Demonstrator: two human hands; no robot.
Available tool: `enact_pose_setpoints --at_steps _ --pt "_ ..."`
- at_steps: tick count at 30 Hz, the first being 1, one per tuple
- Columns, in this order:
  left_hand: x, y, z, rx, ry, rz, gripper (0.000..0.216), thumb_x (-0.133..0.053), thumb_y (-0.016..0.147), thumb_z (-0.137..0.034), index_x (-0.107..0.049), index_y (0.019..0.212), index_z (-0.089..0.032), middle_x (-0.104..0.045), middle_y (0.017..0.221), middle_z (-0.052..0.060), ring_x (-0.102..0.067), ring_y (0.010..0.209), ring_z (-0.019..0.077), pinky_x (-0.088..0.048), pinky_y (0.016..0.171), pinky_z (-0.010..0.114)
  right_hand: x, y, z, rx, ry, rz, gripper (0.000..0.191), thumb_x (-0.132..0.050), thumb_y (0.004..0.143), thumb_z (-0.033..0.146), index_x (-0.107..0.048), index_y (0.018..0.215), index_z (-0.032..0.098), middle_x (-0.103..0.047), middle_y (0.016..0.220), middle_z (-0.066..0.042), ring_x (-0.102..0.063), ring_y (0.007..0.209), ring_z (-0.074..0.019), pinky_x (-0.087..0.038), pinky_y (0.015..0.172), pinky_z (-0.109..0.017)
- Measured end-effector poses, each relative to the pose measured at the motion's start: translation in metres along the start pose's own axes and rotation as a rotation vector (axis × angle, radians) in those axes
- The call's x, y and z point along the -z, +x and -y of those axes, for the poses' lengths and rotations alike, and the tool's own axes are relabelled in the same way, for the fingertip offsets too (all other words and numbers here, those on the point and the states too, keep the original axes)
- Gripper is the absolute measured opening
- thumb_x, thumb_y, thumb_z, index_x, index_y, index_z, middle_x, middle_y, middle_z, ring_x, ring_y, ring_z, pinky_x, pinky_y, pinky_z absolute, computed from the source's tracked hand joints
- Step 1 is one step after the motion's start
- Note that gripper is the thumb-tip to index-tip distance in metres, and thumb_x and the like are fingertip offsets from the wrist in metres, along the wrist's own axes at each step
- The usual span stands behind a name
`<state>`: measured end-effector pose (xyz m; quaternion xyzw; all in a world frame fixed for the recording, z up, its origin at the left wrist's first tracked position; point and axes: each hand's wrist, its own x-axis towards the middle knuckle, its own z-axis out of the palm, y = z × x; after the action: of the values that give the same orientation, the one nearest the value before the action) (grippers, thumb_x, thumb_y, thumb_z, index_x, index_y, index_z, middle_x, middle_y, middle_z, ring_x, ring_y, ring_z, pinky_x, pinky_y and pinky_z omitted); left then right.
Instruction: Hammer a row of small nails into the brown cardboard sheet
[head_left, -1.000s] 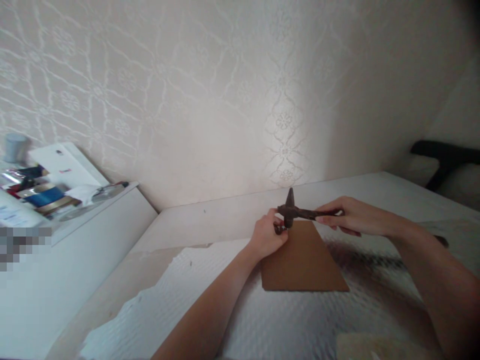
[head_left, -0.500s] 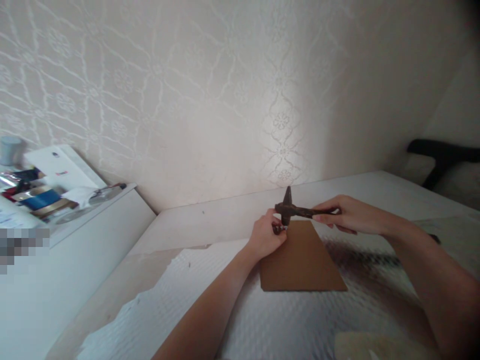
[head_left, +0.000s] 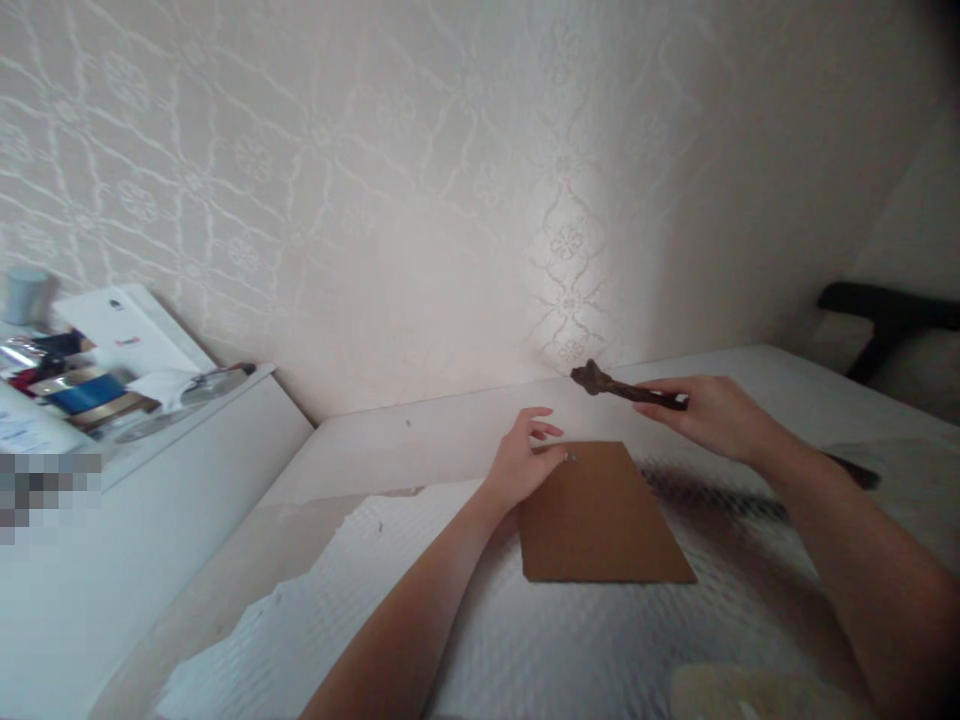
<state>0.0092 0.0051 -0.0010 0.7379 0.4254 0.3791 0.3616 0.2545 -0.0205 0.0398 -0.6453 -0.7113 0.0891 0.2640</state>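
A brown board (head_left: 600, 515) lies flat on silvery padded foil (head_left: 525, 640) on a white table (head_left: 420, 445). My left hand (head_left: 521, 465) rests at the board's far left corner. Its thumb and forefinger pinch a small nail (head_left: 571, 457) standing on that corner, and the other fingers are lifted and apart. My right hand (head_left: 712, 415) is closed on the handle of a dark hammer (head_left: 622, 388). The hammer is in the air, and its head points left, above and just behind the board's far edge.
A patterned wall rises right behind the table. On the left stands a white cabinet (head_left: 187, 450) with clutter on top, including a blue roll (head_left: 94, 392) and a grey cup (head_left: 26, 295). A black chair (head_left: 885, 310) is at the far right. A pale object (head_left: 750, 690) lies bottom right.
The hammer head was down at the nail by my left fingers. It has since risen and swung up and to the right, and my left hand's outer fingers have spread.
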Motion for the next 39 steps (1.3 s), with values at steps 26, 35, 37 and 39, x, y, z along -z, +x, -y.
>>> enact_pose_setpoints --at_steps 26,35,37,39 --pt "0.091 0.009 0.031 0.277 0.749 -0.435 0.024 -0.046 0.079 -0.02 -0.058 0.099 -0.021 -0.065 0.103 0.004 -0.059 0.093 0.0185 -0.042 0.087 0.033 -0.021 0.001 -0.022 -0.237 -0.322 0.085 0.046 -0.043 0.08 0.051 -0.06 0.118 0.031 -0.067 0.103 -0.012 -0.061 0.089 -0.0332 -0.044 0.066 -0.04" --pt "0.185 -0.005 0.054 0.595 0.974 -0.472 0.033 -0.04 0.082 -0.027 -0.061 0.107 -0.022 -0.062 0.114 0.009 -0.056 0.106 0.0279 -0.044 0.085 0.042 -0.021 0.002 -0.02 -0.286 -0.317 0.127 0.047 -0.042 0.082 0.047 -0.055 0.124 0.032 -0.064 0.109 -0.012 -0.06 0.093 -0.0338 -0.044 0.068 -0.041" --pt "0.194 -0.007 0.06 0.628 0.978 -0.473 0.034 -0.039 0.083 -0.028 -0.061 0.108 -0.023 -0.061 0.117 0.009 -0.055 0.107 0.029 -0.044 0.085 0.044 -0.022 0.003 -0.021 -0.3 -0.339 0.129 0.046 -0.043 0.081 0.046 -0.056 0.123 0.032 -0.065 0.107 -0.011 -0.06 0.092 -0.0328 -0.044 0.069 -0.041" --pt "0.198 -0.009 0.066 0.647 0.965 -0.466 0.034 -0.039 0.083 -0.03 -0.062 0.108 -0.023 -0.061 0.117 0.008 -0.055 0.108 0.0299 -0.043 0.086 0.046 -0.024 0.005 -0.024 -0.3 -0.36 0.133 0.045 -0.045 0.08 0.046 -0.058 0.121 0.033 -0.065 0.106 -0.011 -0.06 0.093 -0.0329 -0.045 0.07 -0.041"
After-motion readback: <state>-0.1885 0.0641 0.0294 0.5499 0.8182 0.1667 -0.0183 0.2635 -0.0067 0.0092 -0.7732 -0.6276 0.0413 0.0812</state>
